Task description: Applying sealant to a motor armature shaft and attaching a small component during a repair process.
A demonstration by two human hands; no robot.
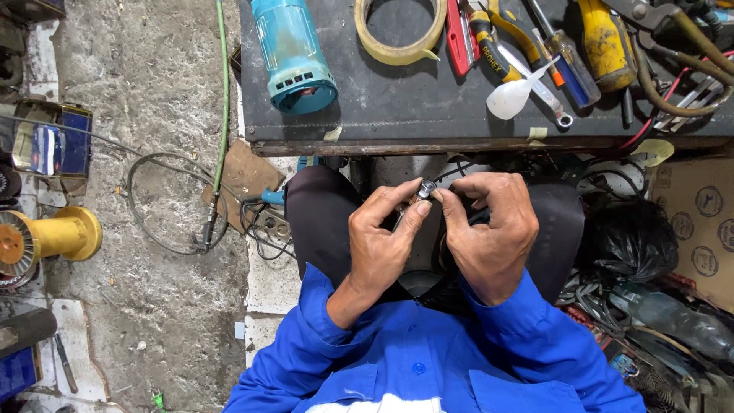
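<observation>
You sit at a dark workbench (428, 107) that runs across the far side. Your blue sleeves (428, 359) come up from the near edge, and your dark knees are under your hands.

On the bench, at the far left, lies a teal power tool body (293, 53). Next to it sits a roll of tan tape (400, 34). Farther right are pliers with red handles (459, 34), a screwdriver (562, 50) and a small white squeeze bottle (511, 98).

On the floor at the left stands a yellow spool (53, 235), and a thin cable (164, 203) curls beside it.

Your left hand (380, 245) and your right hand (489, 229) meet over your lap, just near the bench edge. Both pinch one small dark part with a shiny metal end (424, 189). The fingertips of each hand are closed tight on it. A black wire (451, 271) seems to run down from it, under your right hand.

You look to be fitting or twisting this small part, right in the middle of the job. The next move needs a steady grip and small, slow turns, since the part is tiny and could slip.
</observation>
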